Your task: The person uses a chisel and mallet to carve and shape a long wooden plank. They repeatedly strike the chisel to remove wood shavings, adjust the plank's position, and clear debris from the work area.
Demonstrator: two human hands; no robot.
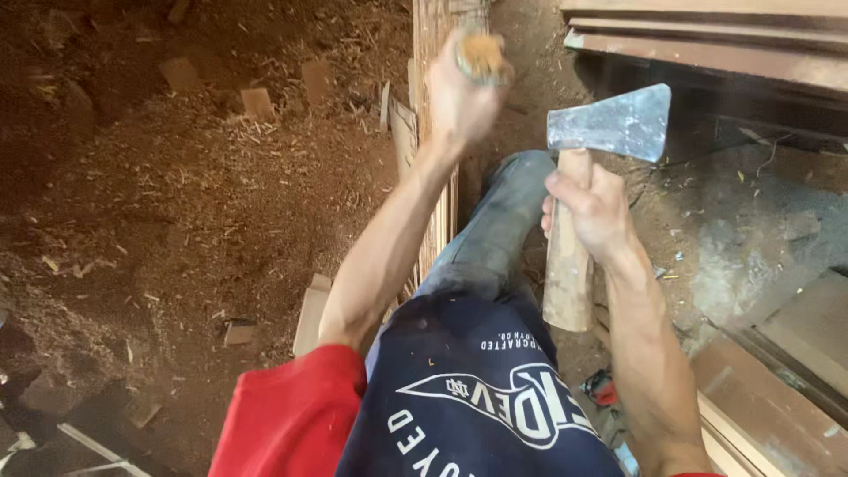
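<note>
Wood offcuts (256, 102) lay scattered over the sawdust-covered ground (177, 203) at the far left, with another flat piece (311, 314) nearer, beside the left arm. Right of them, the left hand (461, 97) was clenched around the top end of a long upright wooden stick (435, 35), its cut end (482, 55) showing above the fingers. Farther right, the right hand (594, 210) gripped the pale wooden handle (565, 283) of a hatchet, fingers wrapped just below its grey steel head (618, 124), blade pointing right. Stacked planks (760, 397) lay at the near right.
</note>
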